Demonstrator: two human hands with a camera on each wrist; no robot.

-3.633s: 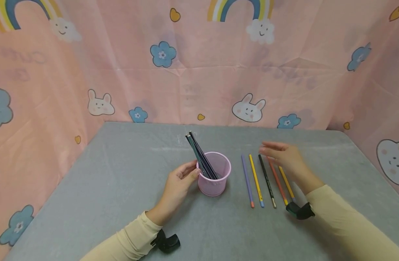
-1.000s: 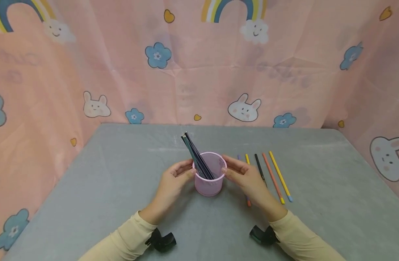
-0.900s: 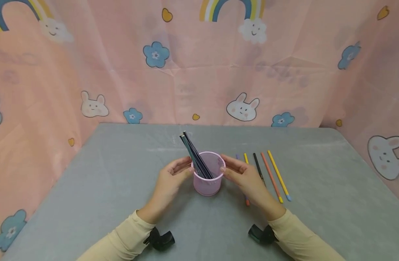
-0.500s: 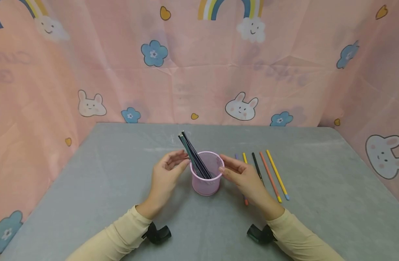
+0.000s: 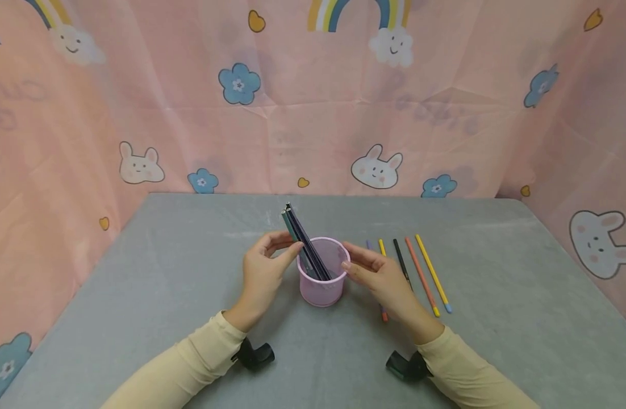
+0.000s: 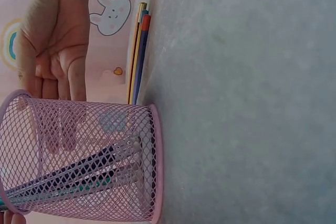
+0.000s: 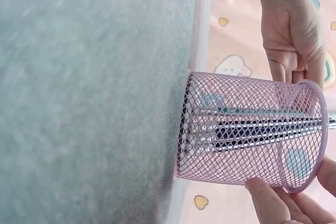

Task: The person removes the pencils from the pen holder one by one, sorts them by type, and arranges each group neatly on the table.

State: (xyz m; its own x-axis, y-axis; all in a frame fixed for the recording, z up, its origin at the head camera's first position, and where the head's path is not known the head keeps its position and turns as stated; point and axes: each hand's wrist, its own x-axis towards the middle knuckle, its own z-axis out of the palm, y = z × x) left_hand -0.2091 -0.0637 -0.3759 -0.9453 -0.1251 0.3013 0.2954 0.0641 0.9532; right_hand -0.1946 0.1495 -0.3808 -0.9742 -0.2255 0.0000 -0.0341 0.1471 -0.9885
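A mesh cup (image 5: 321, 294), apparently metal with a smooth coat. The pencils (image 5: 309, 247) inside it look glossy. The table (image 5: 190, 255) appears matt and faintly mottled. The backdrop (image 5: 313, 130) is creased cloth with a soft sheen. The sleeves (image 5: 182, 363) are matt cloth; the wrist cameras (image 5: 255, 357), smooth plastic.

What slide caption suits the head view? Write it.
Left hand on dark pencils in pink cup, right hand holding it, five more pencils alongside.

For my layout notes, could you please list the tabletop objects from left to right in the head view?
Pink mesh cup holding dark pencils, purple pencil, partly hidden yellow pencil, black pencil, orange pencil, blue-tipped yellow pencil.
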